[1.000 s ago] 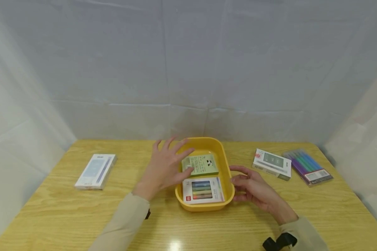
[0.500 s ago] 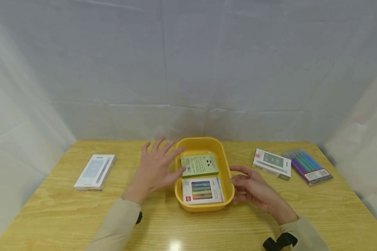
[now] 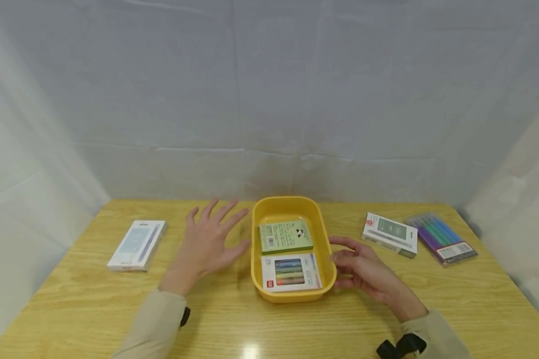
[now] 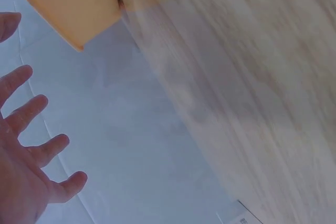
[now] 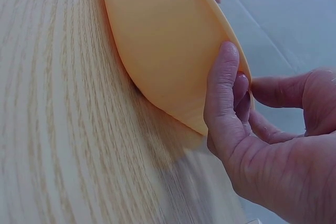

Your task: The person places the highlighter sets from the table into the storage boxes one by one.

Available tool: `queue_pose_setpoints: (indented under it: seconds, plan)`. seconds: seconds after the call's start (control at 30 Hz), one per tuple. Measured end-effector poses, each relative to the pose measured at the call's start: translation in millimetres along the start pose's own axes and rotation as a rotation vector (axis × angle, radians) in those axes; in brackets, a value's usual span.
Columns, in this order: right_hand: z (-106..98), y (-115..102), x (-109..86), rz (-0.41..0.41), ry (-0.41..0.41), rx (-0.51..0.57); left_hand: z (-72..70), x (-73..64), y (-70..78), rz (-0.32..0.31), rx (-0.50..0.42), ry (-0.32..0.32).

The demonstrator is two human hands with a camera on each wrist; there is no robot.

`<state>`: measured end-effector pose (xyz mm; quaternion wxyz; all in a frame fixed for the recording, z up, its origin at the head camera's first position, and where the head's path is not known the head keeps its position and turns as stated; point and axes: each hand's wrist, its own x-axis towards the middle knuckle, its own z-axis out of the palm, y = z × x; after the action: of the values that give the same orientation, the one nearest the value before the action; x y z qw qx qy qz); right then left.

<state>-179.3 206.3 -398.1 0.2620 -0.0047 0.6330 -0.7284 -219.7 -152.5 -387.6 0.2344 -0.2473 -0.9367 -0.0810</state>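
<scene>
A yellow plastic bin (image 3: 292, 297) stands mid-table. Inside it lie a green notepad (image 3: 287, 236) with a panda print and, nearer the front, a white windowed box of colored pens (image 3: 292, 271). My left hand (image 3: 206, 244) hovers left of the bin, fingers spread and holding nothing; in the left wrist view the same spread fingers (image 4: 50, 148) appear below the bin's corner. At the bin's right side, my right hand (image 3: 364, 269) rests its fingertips against the outer wall. The right wrist view shows those fingers (image 5: 223, 85) lying along the wall near the rim.
Far left on the wooden table (image 3: 220, 329) lies a white box (image 3: 136, 246). To the right are a white and grey-green box (image 3: 390, 233) and a clear pack of purple, green and blue pens (image 3: 440, 238). A pale sheet (image 3: 269, 99) hangs behind.
My left hand has moved left, from over the bin's left rim to beside it, fingers still spread. The right hand and the bin have stayed in place.
</scene>
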Motion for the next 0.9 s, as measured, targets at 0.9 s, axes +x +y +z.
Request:
queue_pose_setpoints:
  seconds: [0.9]
  plan:
    - [-2,2,1.5,0.005,-0.002,0.007,-20.1,-33.2,-49.2,-0.27,0.053,-0.181]
